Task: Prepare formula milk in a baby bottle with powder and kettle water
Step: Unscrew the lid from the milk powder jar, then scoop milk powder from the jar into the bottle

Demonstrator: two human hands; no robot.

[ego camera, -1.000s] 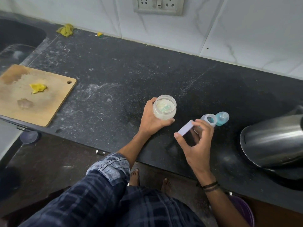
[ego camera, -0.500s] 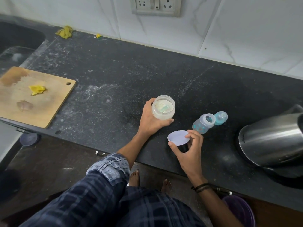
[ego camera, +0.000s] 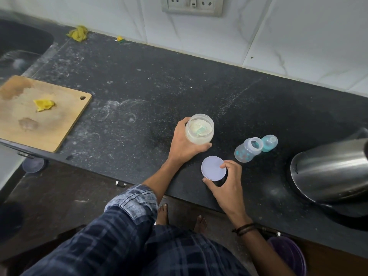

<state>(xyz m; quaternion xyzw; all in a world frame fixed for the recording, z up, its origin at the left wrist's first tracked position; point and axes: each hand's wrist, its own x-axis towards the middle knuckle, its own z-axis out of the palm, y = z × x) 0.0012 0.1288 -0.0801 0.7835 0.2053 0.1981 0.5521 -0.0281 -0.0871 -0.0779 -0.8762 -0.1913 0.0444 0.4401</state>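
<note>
At the counter's (ego camera: 159,86) front edge, the right hand's (ego camera: 227,182) fingers (ego camera: 224,166) pinch the lid (ego camera: 214,170) by its rim: thumb near side, forefinger far side, lid flat w/ pale top up. Cannot tell if the lid touches the counter or sits just above it.

Just behind it, the left hand's (ego camera: 185,144) fingers (ego camera: 205,146) clamp the powder jar (ego camera: 199,129) approx. mid-wall, thumb on the near side, other fingers round the far-left side. Jar upright, mouth open. Contents: pale powder, w/ a greenish scoop (ego camera: 201,128) lying on top.

Handling, as judged:
- Powder jar: looks thin clear plastic, light, part-full. Wall prob. flexes if squeezed hard; mid-wall grip adequate. Open mouth = spill risk on any tilt.
- Scoop: small, light, likely dusted w/ powder. Take by the handle end.
- Lid: stiff, light; rim is the only purchase.
- Baby bottle (ego camera: 248,150): stands near the jar's right, neck open, no hand on it. Appears empty, so light & prone to tip; steady at the waist when powder goes in.
- Teat cap (ego camera: 269,143): teal, just beside the bottle, far-right side.
- Kettle (ego camera: 328,170): steel, at the right edge, well apart from both hands. Prob. heavy, poss. hot; handle only.
</note>
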